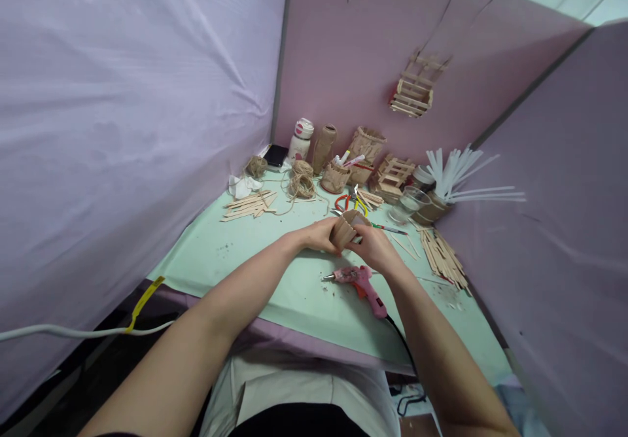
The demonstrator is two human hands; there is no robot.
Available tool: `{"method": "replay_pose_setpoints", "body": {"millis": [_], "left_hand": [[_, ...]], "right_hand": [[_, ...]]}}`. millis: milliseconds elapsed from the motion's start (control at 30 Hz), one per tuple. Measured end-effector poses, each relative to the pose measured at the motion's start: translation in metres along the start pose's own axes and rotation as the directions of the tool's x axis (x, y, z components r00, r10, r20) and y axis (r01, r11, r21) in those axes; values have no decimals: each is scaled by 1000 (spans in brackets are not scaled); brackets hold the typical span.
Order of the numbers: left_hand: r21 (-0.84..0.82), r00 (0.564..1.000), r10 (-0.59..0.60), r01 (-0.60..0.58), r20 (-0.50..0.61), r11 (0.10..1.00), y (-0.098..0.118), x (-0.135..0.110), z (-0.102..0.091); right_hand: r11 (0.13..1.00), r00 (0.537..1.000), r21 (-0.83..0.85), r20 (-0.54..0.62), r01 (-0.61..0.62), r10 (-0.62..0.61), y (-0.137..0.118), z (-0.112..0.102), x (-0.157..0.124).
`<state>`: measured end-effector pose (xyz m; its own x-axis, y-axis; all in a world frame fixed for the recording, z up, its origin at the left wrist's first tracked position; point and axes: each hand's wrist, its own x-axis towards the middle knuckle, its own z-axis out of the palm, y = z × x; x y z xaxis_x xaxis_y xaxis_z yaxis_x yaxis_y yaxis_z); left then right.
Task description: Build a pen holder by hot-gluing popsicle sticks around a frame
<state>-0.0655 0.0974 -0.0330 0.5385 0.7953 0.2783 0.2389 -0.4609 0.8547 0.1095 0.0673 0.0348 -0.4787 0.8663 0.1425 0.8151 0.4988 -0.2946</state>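
Both hands meet above the pale green table (220, 254) and hold one small brown cup-shaped holder made of wooden sticks (345, 226). My left hand (321, 235) grips its left side with the fingers curled. My right hand (373, 246) closes on its right side, thumb on top. The holder is tilted, its open end facing up and to the right. A pink hot glue gun (360, 281) lies on the table just below my right wrist, nozzle pointing left, its black cord running off the near edge.
Loose craft sticks lie at the left (250, 205) and right (444, 257). Twine balls (300, 183), a white bottle (300, 139), twine-wrapped pots (366, 149), a stick crate (392, 176), pliers (350, 201), a glass (407, 205) and white glue sticks (456, 175) crowd the back. A stick basket (415, 90) hangs on the wall.
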Motion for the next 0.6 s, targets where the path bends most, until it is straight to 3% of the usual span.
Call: {"method": "replay_pose_setpoints", "body": {"millis": [100, 267, 367, 600], "left_hand": [[-19, 999, -29, 30, 35, 999, -1, 1, -4], [-164, 988, -145, 150, 46, 975, 13, -2, -15], [-185, 988, -156, 156, 15, 970, 26, -4, -18], [-152, 988, -150, 143, -37, 978, 30, -3, -15]], "right_hand": [[970, 999, 241, -39, -14, 24, 11, -6, 1], [734, 986, 674, -51, -84, 160, 26, -13, -2], [669, 982, 735, -27, -108, 188, 27, -14, -5], [678, 975, 714, 32, -177, 221, 32, -10, -5]]}}
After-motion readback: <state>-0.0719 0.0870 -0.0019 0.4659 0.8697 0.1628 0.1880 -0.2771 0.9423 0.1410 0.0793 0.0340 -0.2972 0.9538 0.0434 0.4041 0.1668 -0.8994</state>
